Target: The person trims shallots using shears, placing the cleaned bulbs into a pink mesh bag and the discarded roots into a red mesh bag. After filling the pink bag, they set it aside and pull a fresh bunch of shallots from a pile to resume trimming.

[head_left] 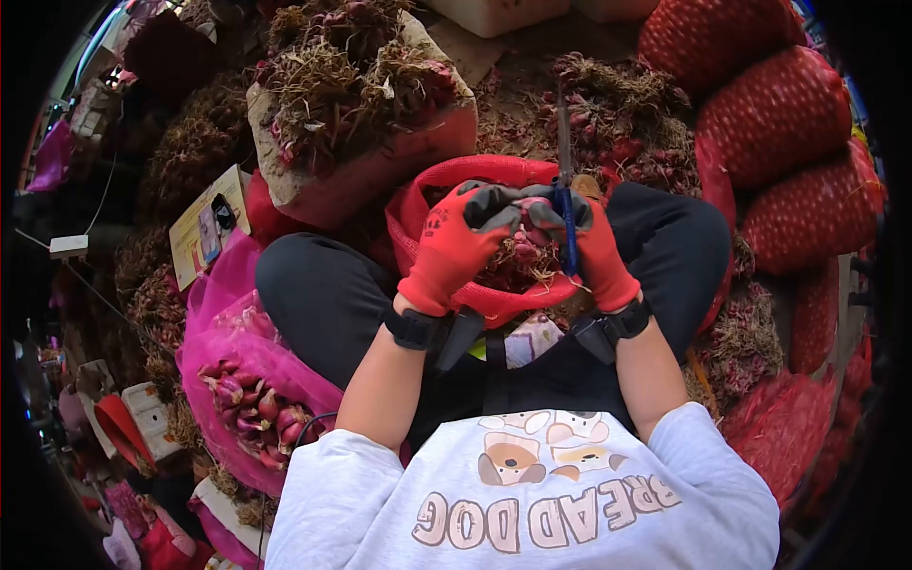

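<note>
Both my hands wear red gloves with dark grey fingers and meet over a red mesh bag (418,190), its rim rolled open. My left hand (461,247) is closed, its fingertips pinching a shallot (530,207). In my right hand (597,245) is a knife with a blue handle (570,233), its narrow blade pointing away from me. The right fingertips also touch the shallot from the other side. Under the hands, inside the bag, lie more shallots with dry roots and stems (522,261). The fingers partly hide the shallot.
Bundled shallots with dry tops (351,85) sit on a pale block (332,190) ahead on the left. A pink mesh bag (204,380) of shallots stands by my left knee. Full red mesh sacks (779,114) are stacked on the right. More bunches (627,104) lie ahead.
</note>
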Available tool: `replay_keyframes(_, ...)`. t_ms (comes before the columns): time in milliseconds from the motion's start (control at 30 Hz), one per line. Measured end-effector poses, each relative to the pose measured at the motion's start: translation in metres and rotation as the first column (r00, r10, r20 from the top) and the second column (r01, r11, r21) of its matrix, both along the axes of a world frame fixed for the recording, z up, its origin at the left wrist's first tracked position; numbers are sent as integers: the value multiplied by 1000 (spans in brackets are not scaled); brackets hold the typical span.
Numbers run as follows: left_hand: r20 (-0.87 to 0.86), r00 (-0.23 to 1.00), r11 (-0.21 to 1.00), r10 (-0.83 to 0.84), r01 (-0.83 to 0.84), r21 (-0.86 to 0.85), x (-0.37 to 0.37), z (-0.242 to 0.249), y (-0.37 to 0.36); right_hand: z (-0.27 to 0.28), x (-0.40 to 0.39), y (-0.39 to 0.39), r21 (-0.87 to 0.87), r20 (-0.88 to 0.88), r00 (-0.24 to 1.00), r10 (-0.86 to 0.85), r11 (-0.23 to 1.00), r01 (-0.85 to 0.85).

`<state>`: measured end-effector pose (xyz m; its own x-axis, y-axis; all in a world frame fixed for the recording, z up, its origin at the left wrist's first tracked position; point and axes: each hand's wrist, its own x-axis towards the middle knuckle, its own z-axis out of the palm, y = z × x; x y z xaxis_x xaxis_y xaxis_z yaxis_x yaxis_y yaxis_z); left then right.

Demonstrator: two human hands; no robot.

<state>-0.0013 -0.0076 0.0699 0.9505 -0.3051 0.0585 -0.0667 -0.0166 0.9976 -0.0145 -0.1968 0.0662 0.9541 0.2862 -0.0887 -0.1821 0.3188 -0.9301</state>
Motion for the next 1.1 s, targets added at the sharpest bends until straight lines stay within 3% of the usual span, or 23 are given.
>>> replay_keyframes(67, 225, 973, 941, -55, -25, 338, 0, 0, 8, 5, -3, 2, -46, -73, 997, -10, 999, 7)
replay_keyframes(167, 253, 967, 897, -39, -78, 436, -4, -4, 5, -2, -3, 0, -143, -73, 997, 0, 990, -11)
replay_keyframes(267, -124, 992, 999, 35, -39, -25, -7, -26, -3, -2, -3, 0, -200, -42, 999, 7, 980, -15)
replay_keyframes(300, -92, 992, 996, -83, 84, 8, -6, -30, 2, 1, -3, 1, -211, -34, 999, 5, 977, -12)
replay_keyframes(367, -43, 946, 942, -321, 323, 85, -2, -31, 19, 3, -2, 0, -347, 180, 982, 62, 938, 5)
replay_keyframes(400, -102, 946, 951, -307, 309, 11, -2, -28, 20, 3, -2, 0, -408, 282, 955, 95, 912, 30)
replay_keyframes(467, -224, 930, 954, -291, 267, -135, -5, -18, 18, 3, -3, 2, -255, 37, 999, 23, 967, -12)
replay_keyframes(567, 130, 991, 992, 41, -57, 115, -20, 2, -13, -30, 2, -8, -107, -185, 980, -77, 993, 58)
replay_keyframes(600, 269, 962, 946, 40, -124, 301, -21, 2, -14, -38, 2, -9, -76, -237, 965, -115, 992, 100)
replay_keyframes(667, 528, 849, 749, -27, -333, 573, -20, 0, -16, -40, 5, -9, 19, -154, 977, -150, 988, 155)
replay_keyframes(700, 458, 886, 755, -71, -252, 605, -16, -6, -12, -38, 7, -9, 62, -112, 981, -160, 984, 168)
replay_keyframes(800, 400, 914, 759, -72, -210, 616, -12, -2, 0, -22, 7, -10, 166, -106, 981, -160, 970, 176)
replay_keyframes(833, 411, 908, 753, 84, -328, 571, -12, -2, -3, -23, 6, -10, 160, -94, 983, -158, 972, 171)
replay_keyframes(933, 433, 869, 897, 237, -368, 246, -7, 7, -9, -24, 4, -8, 147, -70, 988, -141, 978, 150)
replay_keyframes(967, 528, 829, 870, 186, -388, 303, -5, 12, -8, -24, 5, -5, 149, -65, 988, -139, 978, 148)
replay_keyframes(1100, 552, 816, 831, 172, -421, 363, -8, -6, -15, -23, 1, -2, 101, -98, 979, -177, 977, 187)
